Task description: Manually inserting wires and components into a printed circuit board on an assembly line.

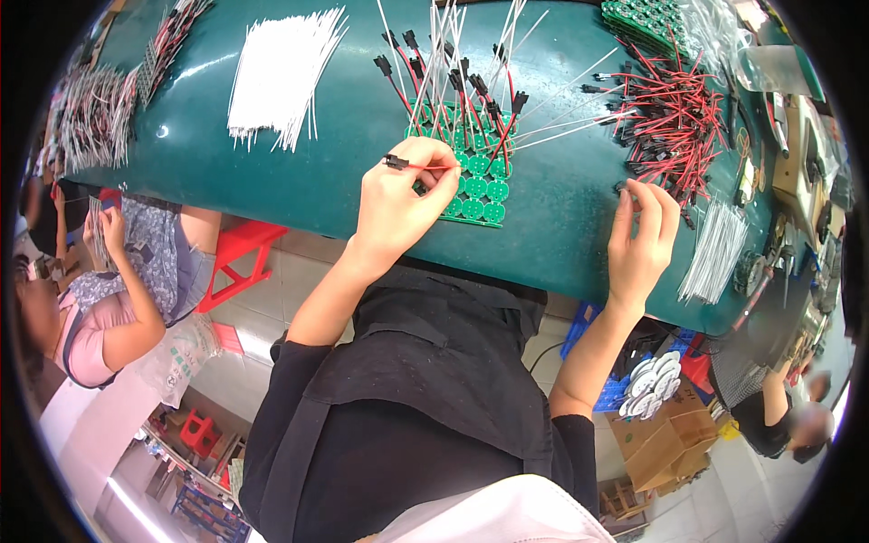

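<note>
A panel of round green circuit boards (484, 190) lies on the table before me, with several red-and-black connector wires and white wires standing up from its far part. My left hand (398, 204) is over the panel's left edge, thumb and forefinger pinched on a connector wire (425, 167). Its black plug (396, 162) sticks out to the left across the knuckles. Off to the right, my right hand (644, 231) is at the near edge of a heap of connector wires (674, 118). Its thumb and forefinger tips come together by a small dark piece, too small to name.
White wires lie in a bundle (281, 77) at the far left and another bundle (713, 249) at the right. More green boards (644, 20) are stacked at the far right. A person (122, 299) sits at left beside a red stool (240, 258). A blue crate (614, 394) stands below the table.
</note>
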{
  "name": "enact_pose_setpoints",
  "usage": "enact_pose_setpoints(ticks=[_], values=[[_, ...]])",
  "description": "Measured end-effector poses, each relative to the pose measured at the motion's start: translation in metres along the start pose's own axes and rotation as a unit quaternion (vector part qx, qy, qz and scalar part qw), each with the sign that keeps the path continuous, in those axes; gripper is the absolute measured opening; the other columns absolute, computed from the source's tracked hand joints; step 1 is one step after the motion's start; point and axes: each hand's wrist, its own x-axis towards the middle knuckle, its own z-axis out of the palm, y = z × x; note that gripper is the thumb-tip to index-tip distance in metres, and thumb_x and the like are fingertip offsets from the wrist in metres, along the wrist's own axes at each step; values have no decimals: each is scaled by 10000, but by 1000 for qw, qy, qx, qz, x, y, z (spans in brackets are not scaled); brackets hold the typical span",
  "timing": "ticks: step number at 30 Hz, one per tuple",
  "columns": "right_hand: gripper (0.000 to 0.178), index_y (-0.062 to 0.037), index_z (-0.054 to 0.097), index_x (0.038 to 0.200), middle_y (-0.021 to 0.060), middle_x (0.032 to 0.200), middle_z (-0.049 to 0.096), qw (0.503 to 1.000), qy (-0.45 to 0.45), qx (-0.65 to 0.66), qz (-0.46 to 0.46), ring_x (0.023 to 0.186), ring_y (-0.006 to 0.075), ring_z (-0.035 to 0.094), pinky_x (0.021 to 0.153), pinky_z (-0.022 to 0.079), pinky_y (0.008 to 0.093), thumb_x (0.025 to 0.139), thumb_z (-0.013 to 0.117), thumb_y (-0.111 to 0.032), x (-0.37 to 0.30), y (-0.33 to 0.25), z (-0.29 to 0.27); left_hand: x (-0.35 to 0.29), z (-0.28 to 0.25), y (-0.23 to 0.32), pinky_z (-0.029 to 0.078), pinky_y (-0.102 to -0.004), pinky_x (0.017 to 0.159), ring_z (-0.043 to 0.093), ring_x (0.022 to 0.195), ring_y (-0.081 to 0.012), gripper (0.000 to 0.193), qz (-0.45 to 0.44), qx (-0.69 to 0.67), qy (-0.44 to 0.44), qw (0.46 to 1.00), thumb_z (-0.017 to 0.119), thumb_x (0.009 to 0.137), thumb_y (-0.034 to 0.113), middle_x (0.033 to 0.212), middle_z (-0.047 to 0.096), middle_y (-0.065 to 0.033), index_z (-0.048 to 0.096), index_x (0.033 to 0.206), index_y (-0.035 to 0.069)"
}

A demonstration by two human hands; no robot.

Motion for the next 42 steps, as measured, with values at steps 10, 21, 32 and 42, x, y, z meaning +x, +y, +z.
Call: enact_pose_setpoints(ticks=[10,21,32,42], values=[[199,-19,681,988,105,969,627,995,72,51,35,847,231,624,743,517,337,810,714,63,0,-12,-6,-2,8,0,530,-263,589,640,661,-140,115,56,26,42,997,696,793,-22,814,640,-69,614,861,21],[206,23,659,1000,124,977,603,974,108,186,63,832,199,617,708,562,295,817,672,118,-1,-26,-17,7,7,10,497,-266,550,600,595,-117,199,-17,65,21,998,720,795,19,767,616,-34,532,852,48],[182,86,609,1022,151,1037,543,933,98,327,111,823,170,606,683,598,274,856,587,157,-4,-36,-48,9,20,17,415,-228,456,508,480,-76,124,153,147,39,977,767,821,101,603,570,-28,677,870,33],[138,51,612,980,112,971,557,915,73,364,156,704,153,583,633,506,260,852,632,99,1,-33,-41,1,15,27,438,-221,483,549,519,-66,112,103,127,-14,986,753,835,88,629,594,-25,664,801,30]])
